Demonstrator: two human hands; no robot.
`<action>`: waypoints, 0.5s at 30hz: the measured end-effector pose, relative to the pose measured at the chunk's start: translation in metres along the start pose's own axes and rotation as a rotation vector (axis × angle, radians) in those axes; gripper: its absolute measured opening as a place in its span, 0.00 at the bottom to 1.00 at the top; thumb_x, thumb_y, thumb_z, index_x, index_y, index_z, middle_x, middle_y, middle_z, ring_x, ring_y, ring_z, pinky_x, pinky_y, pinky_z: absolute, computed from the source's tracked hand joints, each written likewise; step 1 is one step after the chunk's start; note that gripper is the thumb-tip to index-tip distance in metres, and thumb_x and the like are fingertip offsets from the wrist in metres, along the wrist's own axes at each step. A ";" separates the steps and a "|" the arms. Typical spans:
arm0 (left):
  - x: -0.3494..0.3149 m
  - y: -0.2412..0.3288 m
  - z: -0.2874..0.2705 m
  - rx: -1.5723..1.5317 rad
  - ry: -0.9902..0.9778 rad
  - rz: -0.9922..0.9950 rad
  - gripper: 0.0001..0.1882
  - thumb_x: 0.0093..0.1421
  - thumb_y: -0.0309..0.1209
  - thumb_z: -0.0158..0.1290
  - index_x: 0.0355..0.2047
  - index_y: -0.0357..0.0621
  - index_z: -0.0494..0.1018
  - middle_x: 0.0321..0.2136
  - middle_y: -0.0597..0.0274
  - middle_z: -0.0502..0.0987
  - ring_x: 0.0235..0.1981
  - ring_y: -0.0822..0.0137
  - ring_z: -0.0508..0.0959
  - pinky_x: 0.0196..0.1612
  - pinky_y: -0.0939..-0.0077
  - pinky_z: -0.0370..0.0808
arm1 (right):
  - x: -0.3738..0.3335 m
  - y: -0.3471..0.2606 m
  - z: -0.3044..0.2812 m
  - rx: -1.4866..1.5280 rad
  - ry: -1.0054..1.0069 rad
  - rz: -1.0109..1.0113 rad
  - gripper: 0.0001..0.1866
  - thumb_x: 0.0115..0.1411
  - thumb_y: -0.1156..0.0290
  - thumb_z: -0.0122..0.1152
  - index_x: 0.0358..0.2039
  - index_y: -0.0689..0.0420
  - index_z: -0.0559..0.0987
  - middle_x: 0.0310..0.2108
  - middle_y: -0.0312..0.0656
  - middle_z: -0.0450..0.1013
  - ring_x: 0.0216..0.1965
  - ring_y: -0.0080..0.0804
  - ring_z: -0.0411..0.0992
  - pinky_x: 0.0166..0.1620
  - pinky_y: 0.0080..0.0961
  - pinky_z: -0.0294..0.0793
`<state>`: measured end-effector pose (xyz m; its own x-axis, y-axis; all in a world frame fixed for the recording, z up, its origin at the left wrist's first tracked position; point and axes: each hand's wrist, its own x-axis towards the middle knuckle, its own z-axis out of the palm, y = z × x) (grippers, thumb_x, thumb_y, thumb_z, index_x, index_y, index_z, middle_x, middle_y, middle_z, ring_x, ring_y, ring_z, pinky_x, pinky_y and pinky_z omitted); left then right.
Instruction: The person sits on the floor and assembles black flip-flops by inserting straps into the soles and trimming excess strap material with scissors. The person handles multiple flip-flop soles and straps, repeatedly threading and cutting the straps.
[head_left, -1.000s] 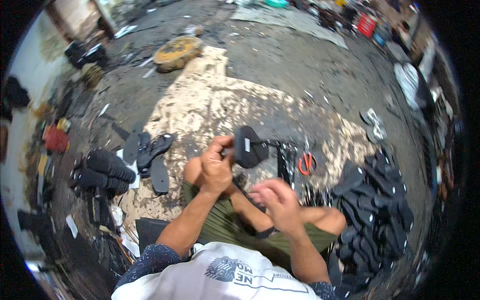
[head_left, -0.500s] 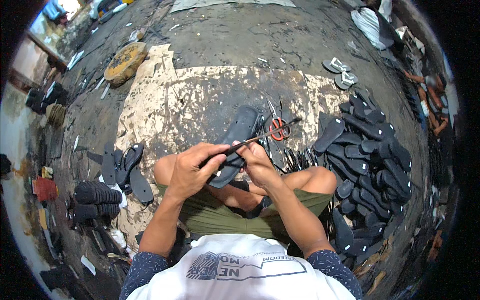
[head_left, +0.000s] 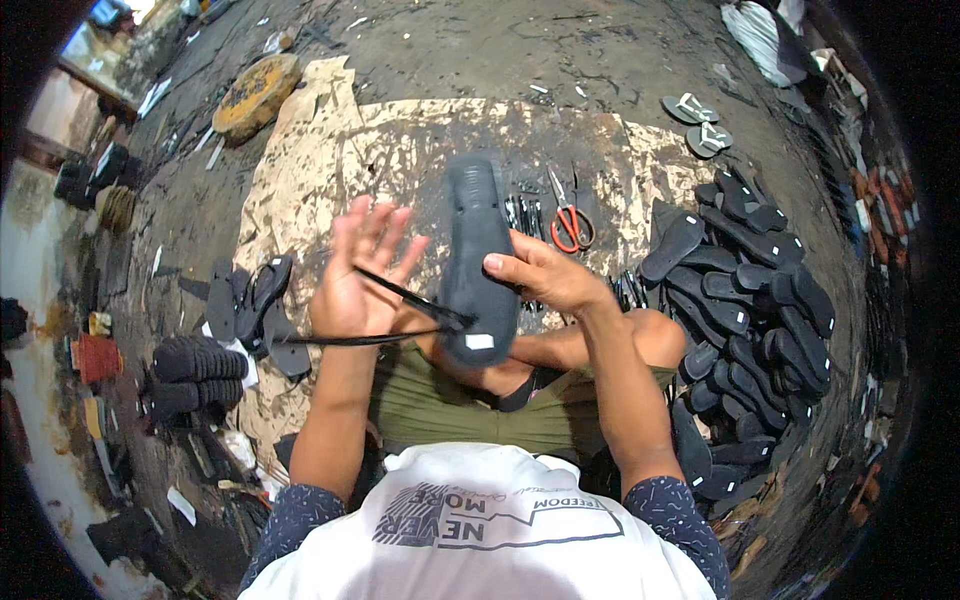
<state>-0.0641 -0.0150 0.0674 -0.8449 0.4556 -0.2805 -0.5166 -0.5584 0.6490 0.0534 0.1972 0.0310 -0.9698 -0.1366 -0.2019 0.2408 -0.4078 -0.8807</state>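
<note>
A black flip-flop sole (head_left: 483, 235) with a white label near its close end is gripped along its right edge by my right hand (head_left: 550, 272), thumb on top. From a hole near the label, a black strap (head_left: 400, 290) reaches leftward in two loose lengths. My left hand (head_left: 360, 285) is open beside it, palm up and fingers spread, slightly blurred. One length of strap crosses by that palm; whether it touches the skin I cannot tell. Red-handled scissors (head_left: 570, 228) lie beyond my right hand, next to several black straps (head_left: 525, 220).
To the right spreads a large heap of black soles (head_left: 745, 300). A pair of grey flip-flops (head_left: 708, 140) lies farther back. On the left are finished-looking black sandals (head_left: 262, 295) and a stack of black soles (head_left: 195, 360). A round yellowish block (head_left: 257, 98) rests at far left.
Both hands were together on the taut strap over the sole. Now the left hand has let go and opened leftward, the strap hangs loose, and the right hand holds the more upright sole.
</note>
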 end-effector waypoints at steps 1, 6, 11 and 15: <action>0.004 -0.007 -0.003 0.063 -0.034 -0.130 0.30 0.72 0.48 0.51 0.67 0.44 0.63 0.62 0.51 0.73 0.66 0.58 0.69 0.66 0.44 0.71 | 0.005 -0.002 -0.005 -0.017 -0.137 0.009 0.28 0.71 0.60 0.61 0.64 0.62 0.69 0.53 0.37 0.75 0.54 0.26 0.72 0.58 0.29 0.73; 0.016 -0.026 0.012 0.152 -0.271 -0.163 0.27 0.72 0.42 0.53 0.62 0.34 0.67 0.55 0.48 0.77 0.54 0.55 0.79 0.53 0.53 0.80 | 0.012 -0.009 -0.002 -0.229 -0.011 -0.034 0.22 0.70 0.62 0.62 0.59 0.61 0.73 0.49 0.39 0.77 0.49 0.24 0.74 0.52 0.27 0.76; 0.045 0.001 -0.021 0.132 -0.050 0.083 0.24 0.69 0.34 0.55 0.60 0.31 0.68 0.53 0.45 0.78 0.49 0.49 0.81 0.56 0.51 0.80 | -0.024 0.070 0.019 -0.092 0.643 -0.459 0.11 0.67 0.73 0.65 0.45 0.60 0.73 0.44 0.46 0.80 0.39 0.27 0.79 0.42 0.24 0.81; 0.034 -0.011 -0.024 0.154 0.012 0.067 0.27 0.62 0.22 0.54 0.62 0.35 0.65 0.52 0.48 0.77 0.49 0.51 0.81 0.57 0.52 0.78 | -0.019 0.045 0.043 -0.183 0.698 -0.713 0.17 0.62 0.77 0.70 0.46 0.59 0.71 0.55 0.49 0.71 0.54 0.30 0.74 0.54 0.27 0.77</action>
<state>-0.0904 -0.0105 0.0339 -0.8786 0.4122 -0.2412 -0.4329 -0.4741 0.7667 0.0847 0.1429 0.0139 -0.7047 0.6668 0.2426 -0.3555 -0.0359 -0.9340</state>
